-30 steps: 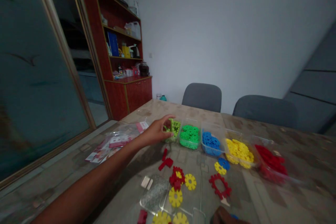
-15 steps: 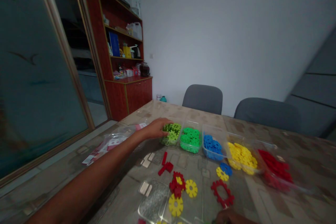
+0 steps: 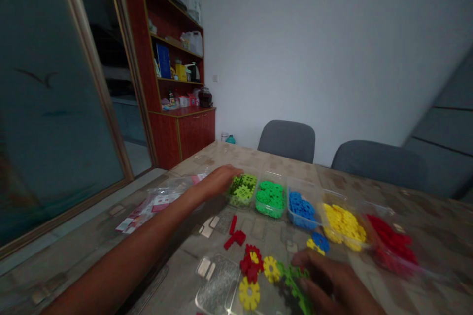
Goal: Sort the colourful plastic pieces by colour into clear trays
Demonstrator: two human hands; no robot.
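Observation:
My left hand (image 3: 219, 180) reaches far across the patterned table (image 3: 424, 206) to the left rim of a clear tub of lime-green toothed pieces (image 3: 243, 188). Its fingers curl down at the tub's edge, and what they hold is hidden. My right hand (image 3: 330, 281) comes in at the bottom edge with bent fingers closed over a chain of linked green pieces (image 3: 292, 276). That chain lies on the table next to a yellow gear piece (image 3: 271, 267).
Clear tubs of green (image 3: 271, 198), blue (image 3: 301, 205), yellow (image 3: 342, 221) and red pieces (image 3: 393, 248) stand in a row. Loose red and yellow pieces (image 3: 251, 262) and a clear lid (image 3: 218, 283) lie nearer. A plastic bag (image 3: 158, 199) lies left. Two grey chairs (image 3: 286, 139) stand beyond.
My left hand came down from above the lime-green tub to its left rim. My right hand moved up into view over the green chain, covering where the red ring lay.

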